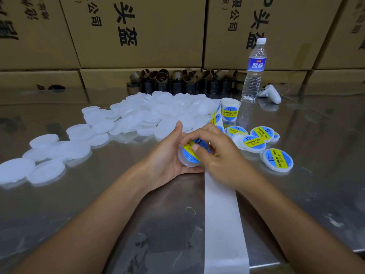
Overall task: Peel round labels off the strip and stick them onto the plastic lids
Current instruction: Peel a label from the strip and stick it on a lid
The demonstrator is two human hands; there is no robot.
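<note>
My left hand [167, 155] cups a white plastic lid [185, 162] at the table's middle. A round blue and yellow label [190, 154] lies on that lid, and the fingers of my right hand [215, 155] press down on it. The white backing strip [222, 224] runs from under my hands to the table's near edge. Beyond my hands it rises with more labels [216, 115] toward a label roll [230, 109]. A big pile of bare white lids [150, 115] spreads left and behind. Several labelled lids [276, 160] lie to the right.
The work surface is a shiny steel table [98, 204]. A clear water bottle [253, 70] and a white controller [270, 93] stand at the back right. Brown cardboard cores [177, 80] line the back edge, with stacked cartons [142, 32] behind them.
</note>
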